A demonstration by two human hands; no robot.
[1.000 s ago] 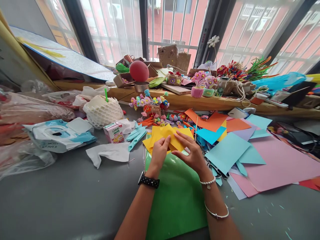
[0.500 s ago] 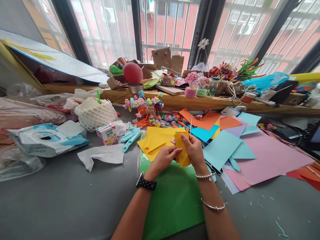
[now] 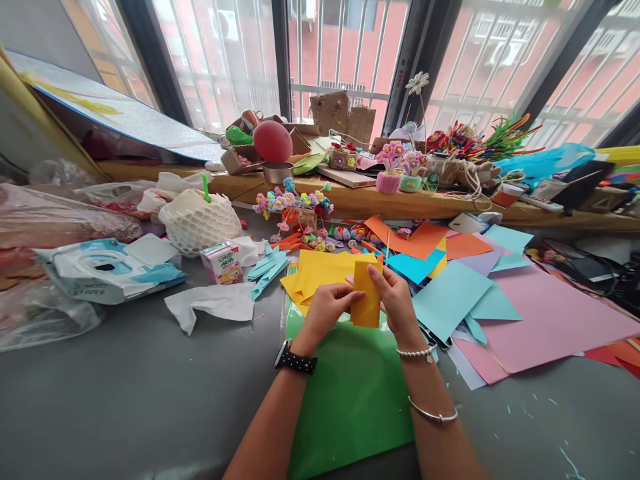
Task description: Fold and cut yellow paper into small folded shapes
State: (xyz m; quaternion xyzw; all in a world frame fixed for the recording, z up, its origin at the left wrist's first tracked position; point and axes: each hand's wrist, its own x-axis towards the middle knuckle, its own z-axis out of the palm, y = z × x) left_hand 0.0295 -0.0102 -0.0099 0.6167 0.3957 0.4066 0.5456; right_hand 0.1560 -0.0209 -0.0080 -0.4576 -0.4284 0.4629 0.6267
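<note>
Between my two hands is a narrow folded piece of yellow paper (image 3: 366,300), held upright above the green mat (image 3: 355,393). My left hand (image 3: 330,307) pinches its left edge with thumb and fingertips. On the upper right edge, my right hand (image 3: 399,303) grips it, thumb in front and the other fingers behind the paper. More yellow paper sheets (image 3: 320,270) lie just behind my hands. Folded light blue paper strips (image 3: 267,267) rest to the left of these, and light blue sheets (image 3: 453,300) are spread to the right.
A wet wipes pack (image 3: 107,270), a small pink-and-white carton (image 3: 223,262) and a crumpled tissue (image 3: 213,303) lie on the left. Large pink paper (image 3: 555,313) covers part of the right. Craft flowers (image 3: 295,203) stand at the back, below a ledge holding a red balloon (image 3: 273,141).
The folded yellow paper now shows as one flat, aligned strip, where its layers were offset before. Both hands keep their hold. The whole view has shifted slightly.
</note>
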